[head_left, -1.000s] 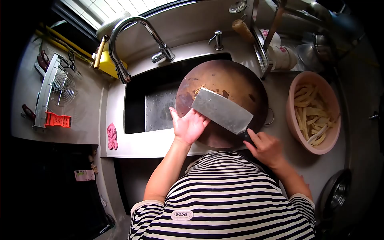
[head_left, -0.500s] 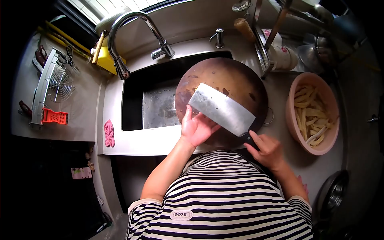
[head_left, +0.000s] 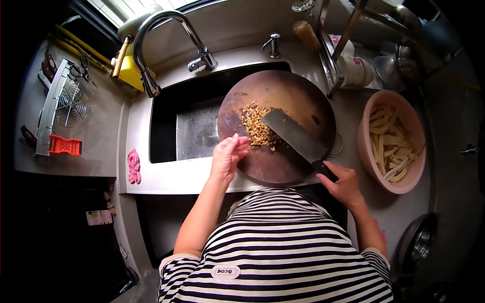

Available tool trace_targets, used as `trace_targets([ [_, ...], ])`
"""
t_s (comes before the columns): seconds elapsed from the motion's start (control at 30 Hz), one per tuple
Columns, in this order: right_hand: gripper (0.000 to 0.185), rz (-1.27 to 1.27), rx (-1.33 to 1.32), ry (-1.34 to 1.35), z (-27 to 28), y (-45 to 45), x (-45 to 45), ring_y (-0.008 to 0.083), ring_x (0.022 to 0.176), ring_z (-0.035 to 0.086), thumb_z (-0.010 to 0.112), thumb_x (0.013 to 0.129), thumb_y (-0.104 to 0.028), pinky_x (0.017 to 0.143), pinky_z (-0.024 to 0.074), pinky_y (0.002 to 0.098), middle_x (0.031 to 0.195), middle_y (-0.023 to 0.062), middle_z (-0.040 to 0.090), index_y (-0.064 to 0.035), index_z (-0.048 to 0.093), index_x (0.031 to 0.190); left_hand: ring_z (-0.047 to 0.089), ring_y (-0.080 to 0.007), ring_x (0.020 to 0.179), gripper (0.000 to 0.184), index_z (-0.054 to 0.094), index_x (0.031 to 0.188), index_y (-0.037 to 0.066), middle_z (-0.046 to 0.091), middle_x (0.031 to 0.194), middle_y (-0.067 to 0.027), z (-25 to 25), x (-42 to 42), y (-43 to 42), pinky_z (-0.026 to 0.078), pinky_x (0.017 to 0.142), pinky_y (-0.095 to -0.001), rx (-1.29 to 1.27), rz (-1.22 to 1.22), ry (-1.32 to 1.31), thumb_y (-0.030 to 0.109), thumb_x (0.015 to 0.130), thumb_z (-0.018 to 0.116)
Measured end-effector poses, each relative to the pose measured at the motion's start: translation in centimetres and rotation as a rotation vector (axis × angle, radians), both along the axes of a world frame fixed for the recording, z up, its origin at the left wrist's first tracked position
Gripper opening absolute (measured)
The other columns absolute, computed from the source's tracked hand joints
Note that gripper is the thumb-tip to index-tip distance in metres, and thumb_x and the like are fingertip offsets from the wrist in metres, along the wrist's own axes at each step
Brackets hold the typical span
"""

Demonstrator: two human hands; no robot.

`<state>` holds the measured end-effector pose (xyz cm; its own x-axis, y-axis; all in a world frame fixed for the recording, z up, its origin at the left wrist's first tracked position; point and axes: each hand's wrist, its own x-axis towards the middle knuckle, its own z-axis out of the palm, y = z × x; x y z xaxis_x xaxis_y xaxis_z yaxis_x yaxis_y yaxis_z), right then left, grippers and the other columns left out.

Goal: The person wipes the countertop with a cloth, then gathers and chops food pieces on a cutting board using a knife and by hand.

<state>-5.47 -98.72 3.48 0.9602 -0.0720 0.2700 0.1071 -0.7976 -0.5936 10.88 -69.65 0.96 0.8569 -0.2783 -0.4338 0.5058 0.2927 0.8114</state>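
My right hand (head_left: 341, 183) grips the black handle of a cleaver (head_left: 295, 135). The wide blade lies slanted over a round wooden chopping board (head_left: 275, 169), its far end beside a heap of finely chopped brown bits (head_left: 257, 126). By the board's left edge is my left hand (head_left: 230, 154), its fingers loosely bent near the heap with nothing visible in them. The board rests partly over the sink (head_left: 197, 134) and partly on the counter.
A pink basin (head_left: 364, 144) of pale strips stands on the right. A faucet (head_left: 174, 20) arches over the sink. A pink cloth (head_left: 134, 166) lies on the left ledge; a dish rack (head_left: 336, 65) stands behind right. Scissors (head_left: 83, 70) and an orange grater (head_left: 65, 145) are at far left.
The cleaver has swung away and tilted, uncovering the heap of chopped bits. My left hand has left the blade and moved left with its fingers more bent.
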Motion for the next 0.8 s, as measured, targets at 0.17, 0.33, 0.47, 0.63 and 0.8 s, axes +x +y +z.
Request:
trace_targets([
  [0.17, 0.036, 0.147, 0.698, 0.634, 3.5, 0.3, 0.5, 0.0103, 0.072, 0.062, 0.073, 0.079, -0.017, 0.066, 0.0488, 0.0239, 0.084, 0.0065, 0.069, 0.0021, 0.064, 0.108, 0.059, -0.0078, 0.091, 0.023, 0.065, 0.106, 0.004, 0.066, 0.099, -0.0029, -1.7, 1.2, 5.5, 0.045, 0.074, -0.0216, 0.466, 0.421, -0.332, 0.022, 0.091, 0.061],
  [0.33, 0.031, 0.219, 0.779, 0.788, 3.1, 3.7, 3.2, 0.0060, 0.064, 0.055, 0.068, 0.083, -0.017, 0.056, 0.0453, 0.0215, 0.076, 0.0020, 0.064, 0.0031, 0.063, 0.106, 0.058, -0.0175, 0.097, 0.032, 0.059, 0.115, 0.001, 0.062, 0.108, -0.0080, -8.7, 2.7, 11.7, 0.045, 0.086, -0.0292, 1.017, 0.440, -0.546, 0.022, 0.091, 0.058],
  [0.47, 0.022, 0.269, 0.869, 0.832, 1.4, 5.7, 5.7, 0.0035, 0.047, 0.046, 0.062, 0.088, -0.018, 0.042, 0.0353, 0.0183, 0.063, -0.0014, 0.055, -0.0009, 0.065, 0.101, 0.057, -0.0283, 0.101, 0.036, 0.059, 0.115, 0.003, 0.063, 0.109, -0.0133, -9.5, 2.3, 12.2, 0.043, 0.091, -0.0366, 1.391, 0.330, -0.590, 0.028, 0.089, 0.057],
  [0.63, 0.026, 0.257, 0.900, 0.832, 0.3, 6.6, 6.6, 0.0048, 0.044, 0.046, 0.062, 0.088, -0.024, 0.039, 0.0351, 0.0198, 0.061, -0.0006, 0.056, -0.0012, 0.066, 0.099, 0.051, -0.0245, 0.108, 0.033, 0.061, 0.111, 0.008, 0.063, 0.104, -0.0074, -11.3, 2.0, 11.8, 0.032, 0.096, -0.0398, 1.566, 0.276, -0.622, 0.032, 0.089, 0.055],
  [0.8, 0.021, 0.136, 0.949, 0.690, 0.6, 4.6, 5.4, 0.0041, 0.043, 0.045, 0.059, 0.090, -0.018, 0.039, 0.0357, 0.0183, 0.060, -0.0011, 0.054, -0.0007, 0.065, 0.102, 0.050, -0.0261, 0.107, 0.033, 0.060, 0.110, 0.006, 0.063, 0.102, -0.0108, -10.7, 1.7, 11.0, 0.030, 0.095, -0.0428, 1.580, 0.257, -0.682, 0.031, 0.089, 0.054],
])
